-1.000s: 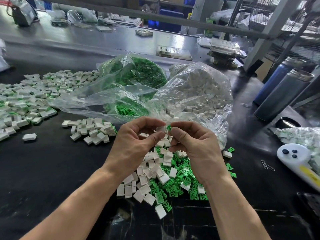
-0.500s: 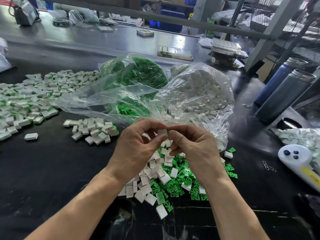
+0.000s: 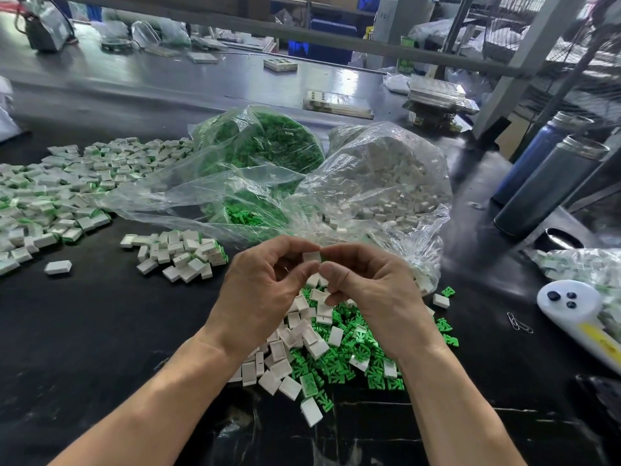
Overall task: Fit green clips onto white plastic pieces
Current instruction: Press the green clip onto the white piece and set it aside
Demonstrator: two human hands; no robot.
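Note:
Both hands meet above the black table, pinching one small white plastic piece [image 3: 312,256] between their fingertips. My left hand [image 3: 262,294] grips it from the left with thumb and forefinger. My right hand [image 3: 373,294] pinches it from the right. No green clip shows on the held piece; the fingers hide most of it. Below the hands lies a mixed heap of loose white pieces [image 3: 295,338] and green clips [image 3: 339,361].
Two clear bags stand behind the hands, one of green clips [image 3: 268,146], one of white pieces [image 3: 389,176]. Fitted pieces lie in a small pile [image 3: 181,253] and a large spread [image 3: 50,196] at the left. Two flasks [image 3: 544,183], a white handled device [image 3: 578,311] and paper clips [image 3: 519,322] sit at the right.
The hands have stayed together over the heap, working the white piece. The green clip visible at the fingertips a second ago is out of sight now.

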